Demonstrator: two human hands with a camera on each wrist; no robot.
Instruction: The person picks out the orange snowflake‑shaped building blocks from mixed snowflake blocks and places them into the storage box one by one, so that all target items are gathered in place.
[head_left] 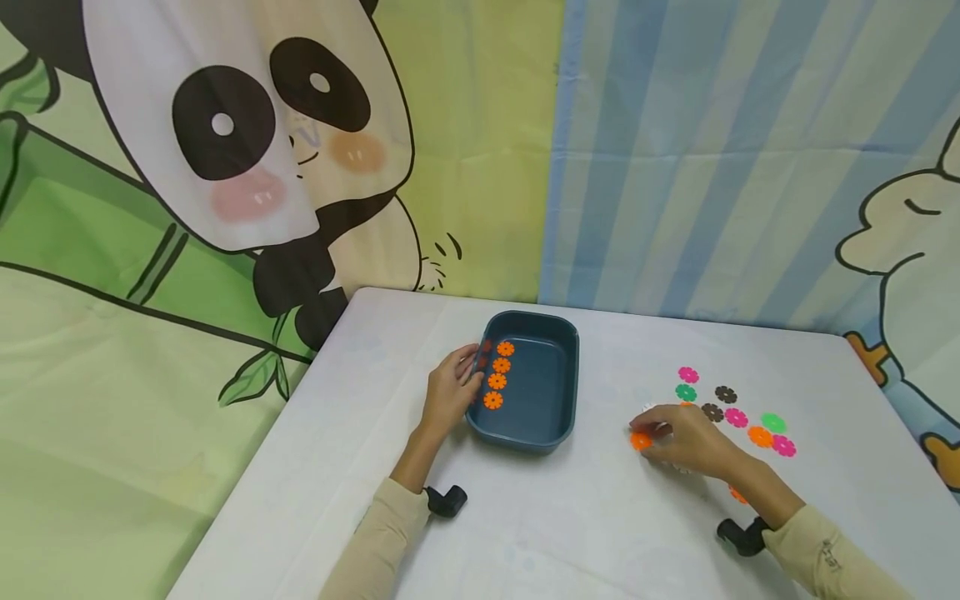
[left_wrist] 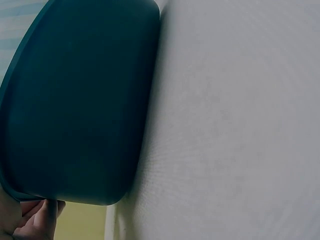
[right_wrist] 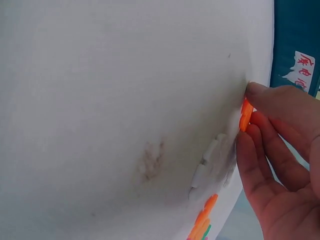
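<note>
Playroom-like corner, panda-print curtain [head_left: 307,179]

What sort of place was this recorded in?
Probably a children's play corner, or a spot set up to look like one: there's a cartoon panda backdrop, a white table and bright flower-shaped pieces.
</note>
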